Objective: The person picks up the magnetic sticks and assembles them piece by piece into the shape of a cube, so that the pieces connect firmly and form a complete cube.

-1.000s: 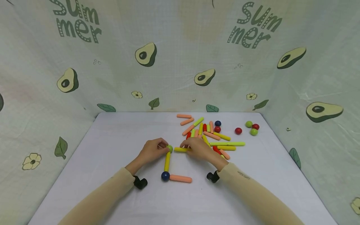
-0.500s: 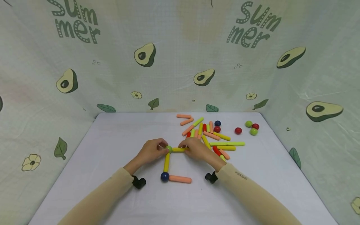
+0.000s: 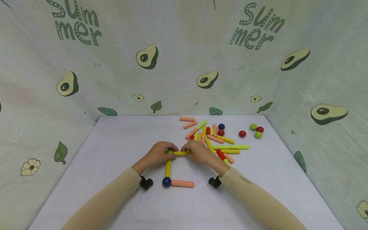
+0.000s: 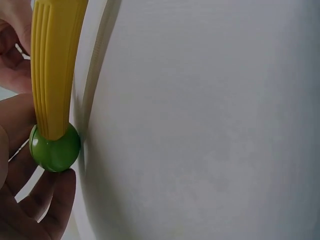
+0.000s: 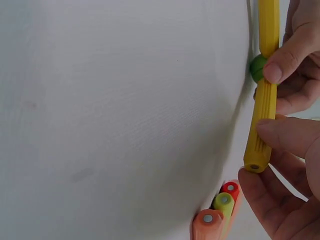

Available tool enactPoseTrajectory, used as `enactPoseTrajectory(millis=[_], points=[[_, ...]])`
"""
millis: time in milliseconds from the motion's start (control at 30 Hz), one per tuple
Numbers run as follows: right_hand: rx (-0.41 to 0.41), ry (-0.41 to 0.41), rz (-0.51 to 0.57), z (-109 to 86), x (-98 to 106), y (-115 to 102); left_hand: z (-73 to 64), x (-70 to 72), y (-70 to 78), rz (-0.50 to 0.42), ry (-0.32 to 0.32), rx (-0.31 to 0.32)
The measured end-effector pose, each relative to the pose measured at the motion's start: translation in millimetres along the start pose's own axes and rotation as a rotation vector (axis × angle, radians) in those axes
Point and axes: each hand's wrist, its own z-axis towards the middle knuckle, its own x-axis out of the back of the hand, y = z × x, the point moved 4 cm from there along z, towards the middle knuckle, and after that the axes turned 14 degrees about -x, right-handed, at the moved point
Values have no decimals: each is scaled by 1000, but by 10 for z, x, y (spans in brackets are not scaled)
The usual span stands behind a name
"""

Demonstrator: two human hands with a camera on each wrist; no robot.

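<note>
My left hand point(image 3: 159, 154) holds a small green ball point(image 4: 55, 150), its thumb reaching across to the near end of a yellow rod point(image 3: 179, 153). That rod is pinched between thumb and fingers of my right hand point(image 3: 199, 153), and its left end meets the ball. From the same ball a second yellow rod point(image 3: 168, 168) runs toward me, down to a dark blue ball point(image 3: 166, 182). An orange rod point(image 3: 182, 183) lies to the right of the blue ball, end against it. In the right wrist view, the pinched yellow rod point(image 5: 261, 122) shows a round grey spot in its free end.
Behind and right of my right hand lies a loose spread of orange, red, yellow and lime rods point(image 3: 215, 139). Farther right are red balls point(image 3: 242, 134) and green balls point(image 3: 258, 135); another blue ball point(image 3: 221, 126) sits at the back. A printed cloth hangs behind the white table point(image 3: 129, 131).
The right hand has brought its yellow rod leftward until it meets the green ball. The left hand has shifted right, its thumb now over the joint between ball and rod.
</note>
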Motion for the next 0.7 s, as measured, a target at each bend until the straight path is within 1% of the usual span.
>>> enactPoseTrajectory(millis=[167,267,333,400,467,500,700], points=[[-31,-16,4,-36,32,10,10,-8,-20,10,-17,-17],[-58,-18,22,-80,129,72,5,-7,-30,12,-20,-20],[-87,2,36,-116,232,169,0,-3,-35,15,-20,-11],[-120,41,46,-156,363,306,-9,-1,-32,18,-20,1],[-162,81,41,-208,498,495,-20,0,-30,18,-21,13],[-196,96,35,-235,564,597,-25,-1,-30,17,-22,19],[-375,167,-58,-389,969,1297,-27,-9,-33,4,-20,35]])
